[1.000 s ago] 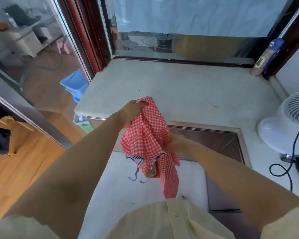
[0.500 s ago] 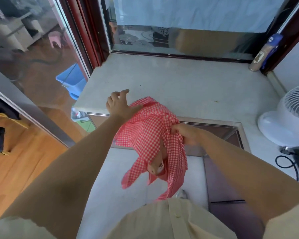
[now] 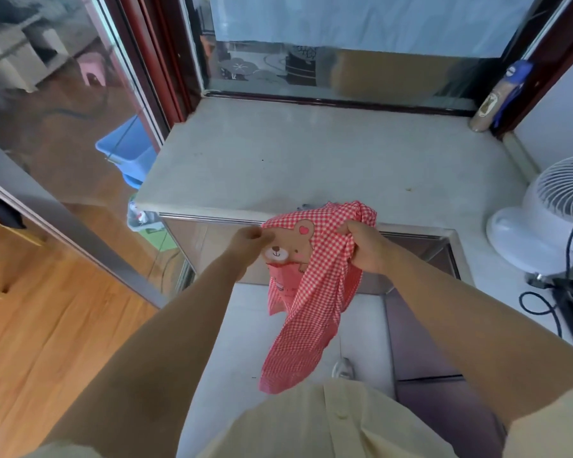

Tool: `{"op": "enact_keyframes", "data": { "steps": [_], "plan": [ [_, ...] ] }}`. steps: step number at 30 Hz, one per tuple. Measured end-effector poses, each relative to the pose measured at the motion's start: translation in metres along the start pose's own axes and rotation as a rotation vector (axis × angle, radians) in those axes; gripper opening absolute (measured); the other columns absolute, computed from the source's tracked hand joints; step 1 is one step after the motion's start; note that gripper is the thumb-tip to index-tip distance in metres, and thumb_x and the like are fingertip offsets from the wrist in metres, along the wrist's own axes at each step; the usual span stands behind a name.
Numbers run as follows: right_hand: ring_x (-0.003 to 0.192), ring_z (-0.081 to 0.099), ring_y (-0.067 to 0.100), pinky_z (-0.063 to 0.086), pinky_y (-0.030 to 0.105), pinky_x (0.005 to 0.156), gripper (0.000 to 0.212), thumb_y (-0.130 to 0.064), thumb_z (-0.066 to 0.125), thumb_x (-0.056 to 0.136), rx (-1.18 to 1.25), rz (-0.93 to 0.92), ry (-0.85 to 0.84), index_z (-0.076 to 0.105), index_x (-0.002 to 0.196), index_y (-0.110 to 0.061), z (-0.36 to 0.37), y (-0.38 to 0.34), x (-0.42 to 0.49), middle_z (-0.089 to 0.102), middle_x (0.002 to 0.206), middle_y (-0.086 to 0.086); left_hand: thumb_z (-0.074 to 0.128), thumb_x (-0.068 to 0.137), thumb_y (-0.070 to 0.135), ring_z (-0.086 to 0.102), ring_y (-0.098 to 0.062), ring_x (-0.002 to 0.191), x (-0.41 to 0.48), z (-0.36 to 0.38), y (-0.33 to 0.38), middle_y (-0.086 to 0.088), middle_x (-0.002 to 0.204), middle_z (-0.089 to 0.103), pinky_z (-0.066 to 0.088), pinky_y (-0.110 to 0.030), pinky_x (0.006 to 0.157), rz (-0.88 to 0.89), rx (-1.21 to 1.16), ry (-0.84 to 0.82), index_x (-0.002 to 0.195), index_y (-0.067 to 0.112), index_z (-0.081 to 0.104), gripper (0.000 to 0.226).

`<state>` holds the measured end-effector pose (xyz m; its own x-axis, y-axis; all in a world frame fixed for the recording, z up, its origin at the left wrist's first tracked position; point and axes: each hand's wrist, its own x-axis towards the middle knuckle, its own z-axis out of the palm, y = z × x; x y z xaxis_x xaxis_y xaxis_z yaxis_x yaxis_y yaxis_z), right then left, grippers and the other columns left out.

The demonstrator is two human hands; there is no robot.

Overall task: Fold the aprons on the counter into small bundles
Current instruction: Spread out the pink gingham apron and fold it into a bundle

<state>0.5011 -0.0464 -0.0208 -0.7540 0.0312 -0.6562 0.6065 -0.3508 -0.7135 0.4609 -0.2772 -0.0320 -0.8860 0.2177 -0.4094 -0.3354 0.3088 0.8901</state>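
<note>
red-checked apron (image 3: 315,302) with bear patch, bunched, hanging

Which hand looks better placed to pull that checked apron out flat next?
Left, probably: the left hand pinches only an edge of the red checked apron beside its bear patch, free to draw sideways, while the right hand clutches a bunched wad.

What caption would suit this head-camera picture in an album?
Left hand and right hand hold a red-and-white checked cloth apron with a bear patch, hanging before a pale stone counter.
</note>
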Motion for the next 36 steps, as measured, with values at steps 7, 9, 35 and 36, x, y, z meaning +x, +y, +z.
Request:
{"op": "enact_keyframes", "data": {
  "steps": [7,9,35,36],
  "plan": [
    [0.084,0.063,0.026,0.049,0.042,0.089,0.018,-0.003,0.042,0.093,-0.113,-0.031,0.04,0.06,0.094,-0.003,-0.006,-0.007,-0.004,0.067,0.089,0.013,0.041,0.104,0.02,0.056,-0.022,0.088,0.008,0.015,0.018,-0.01,0.095,0.057,0.05,-0.035,0.076,0.07,-0.186,0.146,0.098,0.007,0.052,0.018],
    [0.083,0.064,0.028,0.049,0.045,0.092,0.014,-0.004,0.047,0.09,-0.151,-0.073,0.087,0.06,0.094,-0.003,-0.008,-0.011,0.0,0.066,0.09,0.015,0.039,0.104,0.02,0.054,-0.024,0.085,0.011,0.017,0.016,-0.012,0.091,0.055,0.052,-0.041,0.076,0.172,0.02,0.241,0.096,0.004,0.049,0.02],
    [0.092,0.066,0.009,0.048,0.026,0.083,0.036,-0.045,0.058,0.093,-0.501,-0.126,-0.18,0.066,0.109,-0.015,-0.003,0.016,-0.002,0.071,0.102,-0.004,0.045,0.103,0.025,0.067,-0.018,0.078,0.007,0.023,0.025,-0.004,0.091,0.07,0.052,-0.03,0.067,-0.21,-0.344,-0.109,0.12,0.015,0.061,0.025],
    [0.098,0.065,0.012,0.048,0.032,0.091,0.041,-0.043,0.065,0.089,-0.496,-0.177,-0.138,0.063,0.115,-0.011,-0.003,0.019,0.005,0.07,0.109,0.0,0.045,0.103,0.027,0.066,-0.019,0.081,0.007,0.022,0.024,-0.005,0.093,0.069,0.051,-0.031,0.069,-0.217,-0.341,-0.101,0.121,0.015,0.06,0.026]
  ]
}}
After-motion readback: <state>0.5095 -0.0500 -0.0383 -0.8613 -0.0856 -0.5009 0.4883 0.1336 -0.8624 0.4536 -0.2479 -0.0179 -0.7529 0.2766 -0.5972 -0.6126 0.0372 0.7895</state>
